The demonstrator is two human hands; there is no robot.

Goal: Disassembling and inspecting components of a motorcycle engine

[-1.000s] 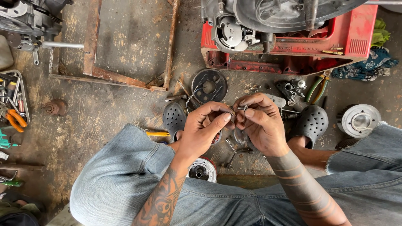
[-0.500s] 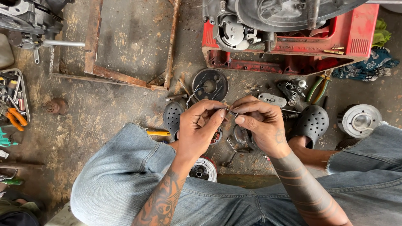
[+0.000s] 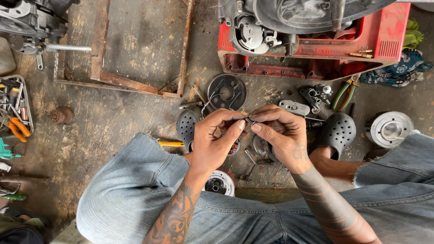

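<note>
Pinching a small dark part (image 3: 248,120), the left hand (image 3: 217,140) and right hand (image 3: 280,133) are met fingertip to fingertip above the knees. The part is gripped between both thumbs and forefingers. A dark disc (image 3: 227,92) lies beyond on the floor (image 3: 126,122), near a red crate (image 3: 316,54).

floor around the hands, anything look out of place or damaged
Loose metal parts lie scattered on the stained concrete floor: a dark round metal disc, green-handled pliers, a rusty broken-cornered metal frame. Both hands pinch a small dark metal part.
</note>
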